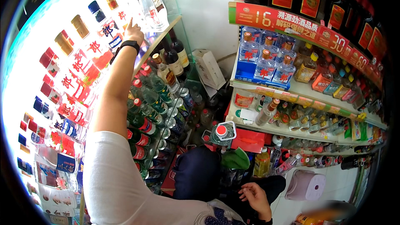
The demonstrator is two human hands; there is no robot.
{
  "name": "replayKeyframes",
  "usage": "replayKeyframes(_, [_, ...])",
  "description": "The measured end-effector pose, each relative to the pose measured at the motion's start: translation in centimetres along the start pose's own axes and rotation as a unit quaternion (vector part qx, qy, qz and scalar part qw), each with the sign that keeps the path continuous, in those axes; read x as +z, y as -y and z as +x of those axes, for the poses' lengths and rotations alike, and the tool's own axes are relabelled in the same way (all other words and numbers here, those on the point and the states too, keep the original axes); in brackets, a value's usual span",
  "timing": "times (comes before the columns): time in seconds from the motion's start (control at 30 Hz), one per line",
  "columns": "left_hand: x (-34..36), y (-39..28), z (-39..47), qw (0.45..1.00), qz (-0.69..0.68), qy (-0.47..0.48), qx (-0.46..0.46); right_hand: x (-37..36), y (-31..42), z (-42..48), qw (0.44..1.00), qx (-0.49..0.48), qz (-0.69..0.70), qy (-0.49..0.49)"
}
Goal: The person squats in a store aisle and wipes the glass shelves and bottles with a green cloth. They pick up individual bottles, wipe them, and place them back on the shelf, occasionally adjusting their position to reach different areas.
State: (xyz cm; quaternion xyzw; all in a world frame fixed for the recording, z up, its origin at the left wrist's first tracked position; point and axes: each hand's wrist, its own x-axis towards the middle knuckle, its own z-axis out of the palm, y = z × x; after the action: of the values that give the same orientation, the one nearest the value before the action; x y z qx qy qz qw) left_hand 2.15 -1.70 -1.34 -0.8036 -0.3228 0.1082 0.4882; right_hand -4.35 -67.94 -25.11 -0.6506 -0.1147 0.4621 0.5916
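Note:
My left hand (134, 33), with a dark wristband (128, 45), reaches over the brightly lit shelf of liquor bottles. Its index finger is stretched out at a clear bottle with red writing (121, 15); whether it touches the glass I cannot tell. Nothing shows in that hand. Beside it stand clear glass bottles (153, 7) and a blue-capped bottle (107, 29). Low at the right, my right hand (254, 195) hangs over my dark-trousered leg (273, 182), fingers loosely bent and nothing held.
Green bottles (153, 84), wine bottles (175, 54) and cans (172, 112) crowd the lower shelf under my left arm. A white box (208, 68) leans by the wall. A large red-capped jug (222, 134) stands ahead. Stocked shelving (300, 95) lines the right, above a pinkish plastic stool (306, 184).

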Motion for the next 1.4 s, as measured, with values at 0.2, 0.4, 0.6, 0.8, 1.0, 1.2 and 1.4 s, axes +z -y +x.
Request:
replayKeyframes(0.2, [1.0,0.5,0.4,1.000,-0.009,0.006,0.001,-0.8,-0.7,-0.6,1.000,-0.013,0.014,-0.011])
replayKeyframes(0.4, [1.5,-0.4,0.0,1.000,-0.017,-0.022,-0.012,-1.3,-1.7,-1.0,1.000,-0.009,0.021,-0.021])
replayKeyframes(0.6, [-3.4,-0.5,-2.8,0.984,-0.165,-0.069,0.013,-0.6,-1.8,-0.3,1.000,0.002,0.027,-0.003])
replayKeyframes(0.8, [-6.6,-0.3,-0.2,0.753,-0.581,-0.244,-0.191,0.2,-1.0,0.4,1.000,0.006,0.010,0.010])
replayKeyframes(1.0, [-8.3,-1.5,4.5,0.723,-0.562,-0.223,-0.332,0.2,-1.2,-0.2,1.000,0.012,0.015,-0.019])
replayKeyframes(1.2, [-8.7,-3.0,6.3,0.660,-0.580,-0.187,-0.439,0.8,-0.7,-2.9,0.996,-0.044,0.001,-0.074])
replayKeyframes(1.4, [-6.5,-2.9,6.6,0.650,-0.593,-0.172,-0.443,1.3,-2.1,-2.6,0.996,-0.024,0.039,-0.078])
